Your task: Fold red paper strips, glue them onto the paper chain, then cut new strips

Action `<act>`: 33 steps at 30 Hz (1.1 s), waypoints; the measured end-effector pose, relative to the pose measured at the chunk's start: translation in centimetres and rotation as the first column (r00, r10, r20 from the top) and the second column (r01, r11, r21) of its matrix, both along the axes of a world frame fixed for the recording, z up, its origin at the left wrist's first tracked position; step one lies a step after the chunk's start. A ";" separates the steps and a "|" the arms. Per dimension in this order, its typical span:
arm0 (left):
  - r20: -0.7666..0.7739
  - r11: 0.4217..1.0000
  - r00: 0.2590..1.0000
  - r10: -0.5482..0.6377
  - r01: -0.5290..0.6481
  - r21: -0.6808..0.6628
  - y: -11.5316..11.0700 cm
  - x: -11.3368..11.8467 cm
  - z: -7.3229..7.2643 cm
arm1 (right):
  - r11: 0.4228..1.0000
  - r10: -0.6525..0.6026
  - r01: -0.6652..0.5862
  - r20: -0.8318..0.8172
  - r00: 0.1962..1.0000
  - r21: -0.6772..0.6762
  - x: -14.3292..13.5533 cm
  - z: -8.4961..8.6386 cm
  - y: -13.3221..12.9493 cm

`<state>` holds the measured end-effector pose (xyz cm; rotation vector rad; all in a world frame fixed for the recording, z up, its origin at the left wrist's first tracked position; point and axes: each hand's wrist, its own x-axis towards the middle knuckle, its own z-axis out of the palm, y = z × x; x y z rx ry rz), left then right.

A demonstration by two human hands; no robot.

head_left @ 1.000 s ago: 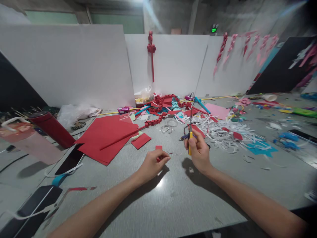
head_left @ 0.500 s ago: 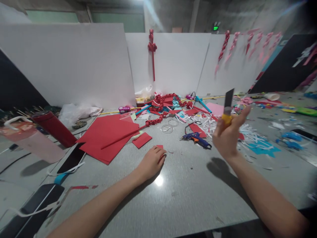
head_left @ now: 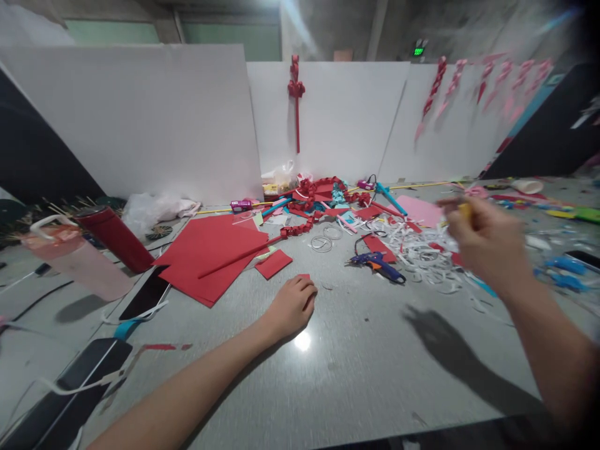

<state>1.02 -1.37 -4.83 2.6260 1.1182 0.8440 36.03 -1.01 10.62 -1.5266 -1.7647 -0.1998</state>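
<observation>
My left hand (head_left: 293, 306) rests on the grey table with its fingers curled together. A corner of a small piece of red paper (head_left: 304, 275) shows past the fingertips; the rest is hidden beneath them. Raised above the table on the right, my right hand (head_left: 492, 244) is closed on a utility knife (head_left: 465, 212), of which a bit of yellow handle shows. Motion blurs that hand, and the blade is hard to make out. A red paper rectangle (head_left: 274, 264) lies just beyond my left hand. Past it are large red sheets (head_left: 220, 250) with a thin red paper stick (head_left: 234, 257) across them.
A blue glue gun (head_left: 377, 265) lies mid-table beside white paper shreds (head_left: 422, 250). Wire rings (head_left: 321, 244) sit behind it. On the left stand a pink bottle (head_left: 84, 262) and a red flask (head_left: 117, 240), near a phone (head_left: 145, 292) and a dark power bank (head_left: 70, 387). White boards (head_left: 337, 119) close off the back.
My right hand has swung to the right with the utility knife, turning so the blade no longer stands upright. My left hand stays on the small red paper. The view has shifted slightly.
</observation>
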 end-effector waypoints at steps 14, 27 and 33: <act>-0.007 1.000 1.000 0.024 -0.024 0.001 0.3 -0.6 -0.1 | 0.890 0.232 -0.042 0.371 0.899 -0.453 -12.6 -11.8 0.6; 0.029 0.997 0.997 0.068 -0.069 0.020 1.0 -0.9 -0.7 | 0.912 0.188 -0.001 0.415 0.890 -0.409 -11.3 -12.4 0.8; 0.059 0.997 0.996 0.073 -0.074 0.013 1.3 -1.0 -0.7 | 0.900 0.111 0.120 0.486 0.867 -0.419 -11.4 -12.4 2.0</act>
